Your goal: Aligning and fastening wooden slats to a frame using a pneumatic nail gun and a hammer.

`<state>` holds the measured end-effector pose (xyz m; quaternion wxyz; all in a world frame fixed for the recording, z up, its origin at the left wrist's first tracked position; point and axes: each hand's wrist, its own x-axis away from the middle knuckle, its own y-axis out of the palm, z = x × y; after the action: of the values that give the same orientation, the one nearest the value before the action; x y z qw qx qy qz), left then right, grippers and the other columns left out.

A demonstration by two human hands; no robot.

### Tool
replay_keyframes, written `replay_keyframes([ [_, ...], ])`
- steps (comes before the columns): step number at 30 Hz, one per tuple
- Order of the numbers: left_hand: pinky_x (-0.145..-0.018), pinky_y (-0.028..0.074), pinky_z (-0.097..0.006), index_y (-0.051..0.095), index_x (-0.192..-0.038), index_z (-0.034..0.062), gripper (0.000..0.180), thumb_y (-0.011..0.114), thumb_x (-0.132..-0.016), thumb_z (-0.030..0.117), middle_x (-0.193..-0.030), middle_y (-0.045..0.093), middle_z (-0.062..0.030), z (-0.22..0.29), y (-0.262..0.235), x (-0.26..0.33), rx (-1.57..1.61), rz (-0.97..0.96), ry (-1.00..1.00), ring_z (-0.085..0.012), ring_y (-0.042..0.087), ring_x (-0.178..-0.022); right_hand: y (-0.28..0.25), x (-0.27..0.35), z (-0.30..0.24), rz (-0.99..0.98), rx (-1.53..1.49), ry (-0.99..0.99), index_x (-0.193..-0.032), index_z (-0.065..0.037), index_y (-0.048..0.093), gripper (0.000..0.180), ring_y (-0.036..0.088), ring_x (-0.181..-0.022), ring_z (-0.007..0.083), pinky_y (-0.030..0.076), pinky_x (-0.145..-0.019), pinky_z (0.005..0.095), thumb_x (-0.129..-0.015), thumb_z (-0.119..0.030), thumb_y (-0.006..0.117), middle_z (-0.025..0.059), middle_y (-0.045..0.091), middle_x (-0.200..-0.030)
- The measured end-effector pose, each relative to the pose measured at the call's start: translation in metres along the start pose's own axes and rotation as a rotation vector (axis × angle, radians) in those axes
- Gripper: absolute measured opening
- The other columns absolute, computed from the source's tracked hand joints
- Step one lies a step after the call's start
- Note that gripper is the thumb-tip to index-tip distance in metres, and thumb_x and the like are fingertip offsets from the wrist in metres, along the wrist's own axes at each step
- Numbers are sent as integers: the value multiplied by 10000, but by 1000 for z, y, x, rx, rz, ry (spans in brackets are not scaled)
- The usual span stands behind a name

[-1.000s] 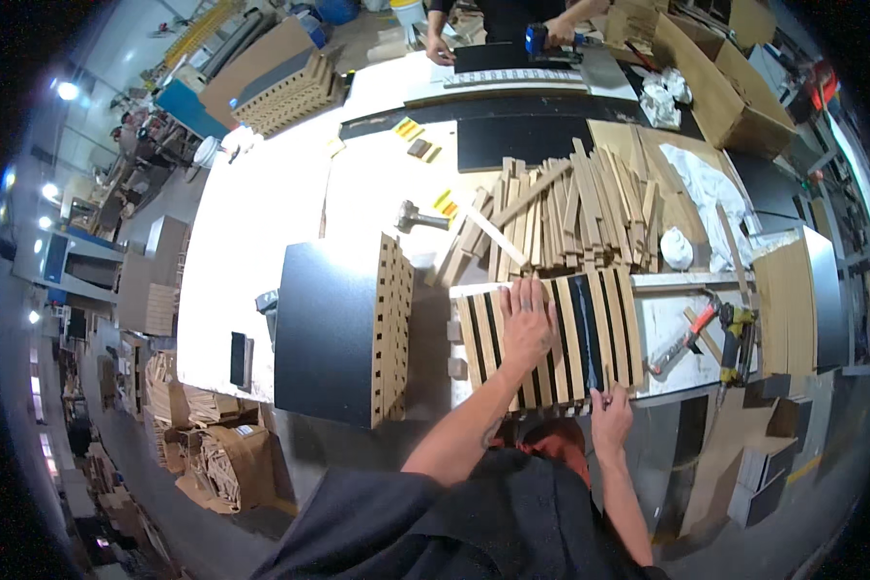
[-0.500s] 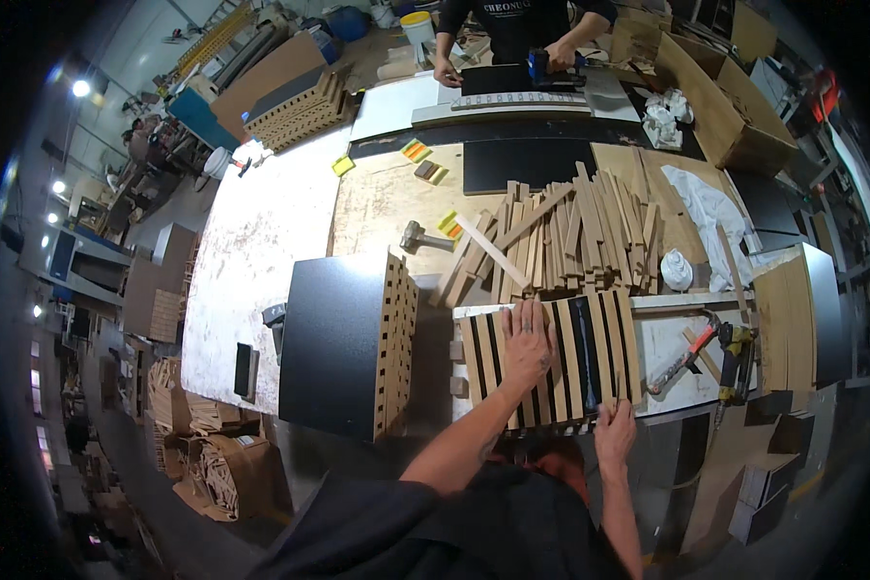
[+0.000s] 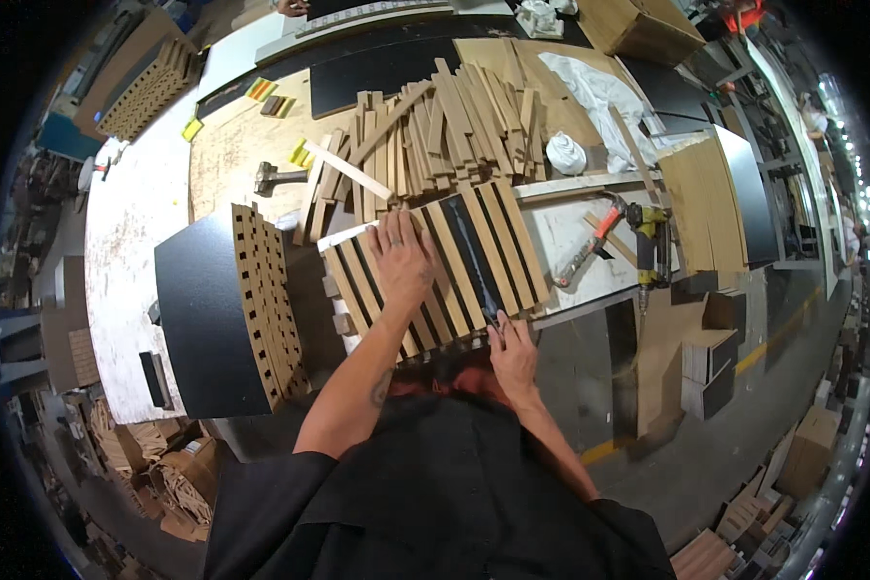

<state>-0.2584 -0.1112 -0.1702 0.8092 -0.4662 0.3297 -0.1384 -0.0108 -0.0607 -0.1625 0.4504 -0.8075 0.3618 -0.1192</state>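
**Both hands on the slatted panel at the near edge of the bench**

The long pale workbench [image 3: 145,222] carries everything. Its near edge runs just under my hands, and beyond that edge the grey floor [image 3: 706,454] lies open to my right. On the bench, free room is on the far left, where the white top is bare. To the left of my work a black board with a stack of perforated wooden strips on it [image 3: 222,309] sits just beside the panel. Behind it a heap of loose light wooden slats [image 3: 435,126] crowds the middle of the bench. To the right, near the near edge, lies an orange and black nail gun [image 3: 638,242].

Compared with a second ago, my left hand has stayed flat on the panel and my right hand has stayed at its near edge; the view has tipped lower and nearer, so the far end of the bench has slid out of sight.

The black panel with light wooden slats fixed across it [image 3: 454,261] lies flat at the near edge, the slats parallel with dark gaps between them.

My left hand [image 3: 403,261] presses on the slats, palm down, fingers spread. My right hand [image 3: 512,350] grips the panel's near edge, fingers curled on it.
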Motion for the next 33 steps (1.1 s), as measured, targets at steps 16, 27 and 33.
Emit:
replay_keyframes([
  [16,-1212,206,-561,458,-1400,-38,504,556,-996,246,-1395,494,-206,8,4,5,19,-8,-37,-374,406,-1380,-3,-4,21,50,114,-257,-1140,-31,718,235,684,-696,269,557,-575,375,-917,-103,700,86,676,-906],
  [27,-1201,233,-566,447,-1430,-54,551,556,-982,247,-1401,507,-220,6,-3,3,6,-24,-11,-382,423,-1376,-6,-10,16,-15,43,-216,-1056,-61,703,192,683,-694,283,554,-577,400,-893,-159,731,82,645,-875],
  [33,-1204,234,-556,470,-1404,-55,529,567,-983,251,-1392,509,-217,8,-1,5,-22,-19,-11,-379,430,-1364,-8,-17,11,-47,8,100,-1167,-47,581,421,687,-808,383,548,-671,482,-878,-280,779,152,668,-895],
])
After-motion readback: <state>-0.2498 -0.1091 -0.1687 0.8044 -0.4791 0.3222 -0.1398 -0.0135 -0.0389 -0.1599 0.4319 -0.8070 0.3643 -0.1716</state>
